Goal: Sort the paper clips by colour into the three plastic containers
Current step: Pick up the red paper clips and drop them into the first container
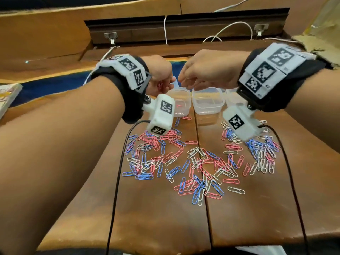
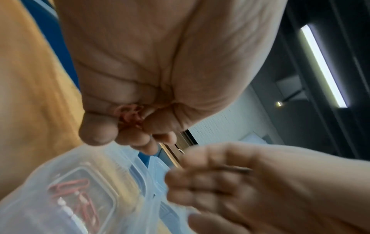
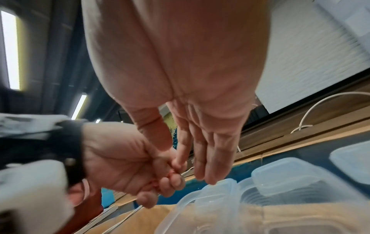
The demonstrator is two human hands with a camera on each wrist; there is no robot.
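Observation:
Red, blue and white paper clips (image 1: 200,162) lie scattered on the wooden table. Behind them stand three clear plastic containers: the left one (image 1: 182,112) holds a few red clips (image 2: 70,188), then the middle one (image 1: 207,111), and the right one (image 1: 232,98) is half hidden by my right wrist camera. My left hand (image 1: 165,85) hovers above the left container, its fingers curled round a bunch of red clips (image 2: 129,114). My right hand (image 3: 186,158) hangs close beside it over the middle container with straight fingers (image 3: 206,158) pointing down; I see nothing in it.
A book (image 1: 7,100) lies at the far left edge. Black cables (image 1: 117,172) trail from both wrist cameras across the table. Clear lids (image 3: 290,174) rest on a blue mat (image 1: 55,85) behind the containers. White cords (image 1: 165,28) run along the back.

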